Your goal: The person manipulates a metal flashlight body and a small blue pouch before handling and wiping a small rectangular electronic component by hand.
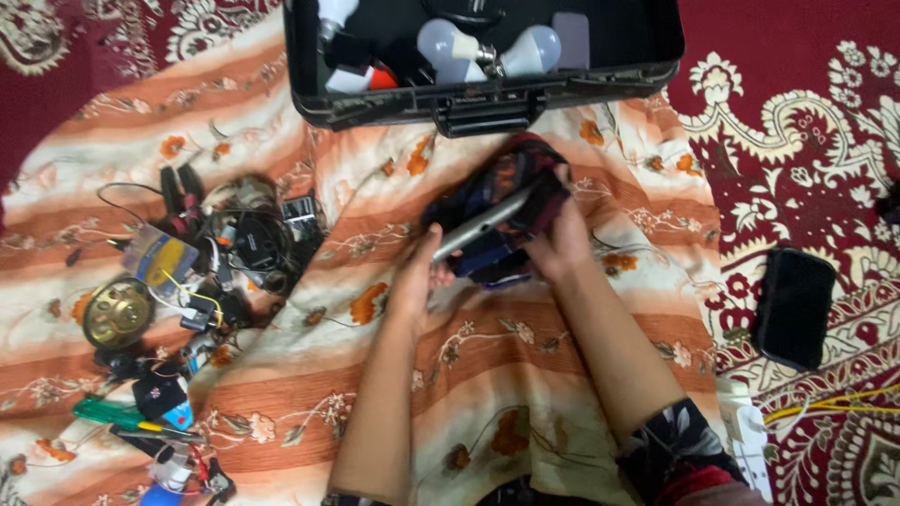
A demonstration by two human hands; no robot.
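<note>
Head view shows left hand gripping a flat grey device over the striped cloth while right hand clutches a dark rag wiping it; turning it seems next

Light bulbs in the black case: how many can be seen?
3. Two white light bulbs lie side by side mid-case; a third sits at the upper left, cut by the frame edge. Others may be hidden inside.

Toolbox cut off above, cloth-wrapped device blurred
</note>
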